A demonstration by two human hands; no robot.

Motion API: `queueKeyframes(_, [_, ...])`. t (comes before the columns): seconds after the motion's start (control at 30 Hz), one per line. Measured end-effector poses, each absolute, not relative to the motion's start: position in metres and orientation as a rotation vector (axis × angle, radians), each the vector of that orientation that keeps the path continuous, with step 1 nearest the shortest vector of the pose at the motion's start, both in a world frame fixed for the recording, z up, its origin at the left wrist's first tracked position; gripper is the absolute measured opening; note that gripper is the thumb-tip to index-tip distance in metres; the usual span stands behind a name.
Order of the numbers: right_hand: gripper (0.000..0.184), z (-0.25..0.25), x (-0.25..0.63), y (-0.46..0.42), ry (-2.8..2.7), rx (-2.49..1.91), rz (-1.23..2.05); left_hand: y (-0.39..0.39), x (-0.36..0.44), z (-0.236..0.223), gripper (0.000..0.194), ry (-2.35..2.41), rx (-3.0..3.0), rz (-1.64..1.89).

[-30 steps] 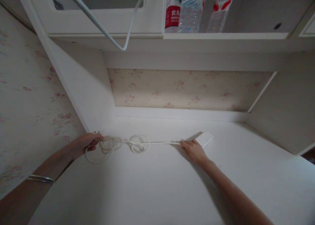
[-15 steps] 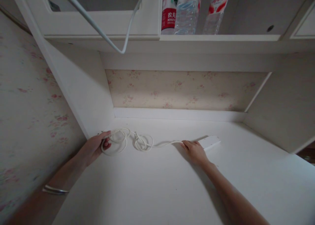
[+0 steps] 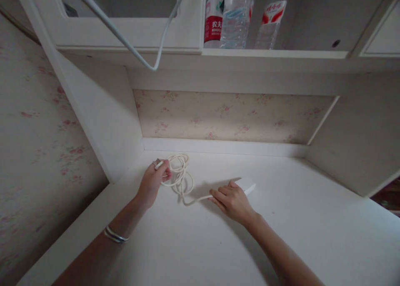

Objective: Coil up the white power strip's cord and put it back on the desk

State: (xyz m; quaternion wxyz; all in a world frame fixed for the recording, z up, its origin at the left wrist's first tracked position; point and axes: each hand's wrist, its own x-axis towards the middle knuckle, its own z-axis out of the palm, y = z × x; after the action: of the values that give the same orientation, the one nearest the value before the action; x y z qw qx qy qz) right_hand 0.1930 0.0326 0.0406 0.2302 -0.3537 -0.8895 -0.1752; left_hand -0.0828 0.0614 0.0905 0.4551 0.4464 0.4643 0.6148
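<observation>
A tangled white cable (image 3: 180,178) lies on the white desk (image 3: 281,236), running to a flat white power adapter (image 3: 247,186). My left hand (image 3: 153,181) is closed around the cable's looped end, with the plug tip poking out above the fingers. My right hand (image 3: 230,201) covers the near end of the adapter where the cable joins it, fingers curled over it. The two hands are close together, with slack loops of cable between them.
A white shelf (image 3: 275,54) above holds three bottles (image 3: 239,17). A white cord (image 3: 140,52) hangs down from the upper left. Floral wallpaper (image 3: 231,115) backs the alcove, with white side panels left (image 3: 103,111) and right (image 3: 359,136).
Both hands have moved toward each other. The left hand carried the cable end right and farther back; the right hand dragged the adapter left. The taut cable has gone slack.
</observation>
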Motion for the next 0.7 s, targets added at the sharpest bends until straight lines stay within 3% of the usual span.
queueKeyframes(0.27, [0.024, 0.056, 0.178, 0.036, -2.247, -1.029, -0.492, 0.032, -0.024, 0.066, 0.04, 1.183, 1.445, 1.26])
queueKeyframes(0.7, [0.023, 0.065, 0.182, 0.038, -2.09, -1.061, -0.431, 0.018, -0.022, 0.067, 0.037, 0.996, 1.515, 1.051])
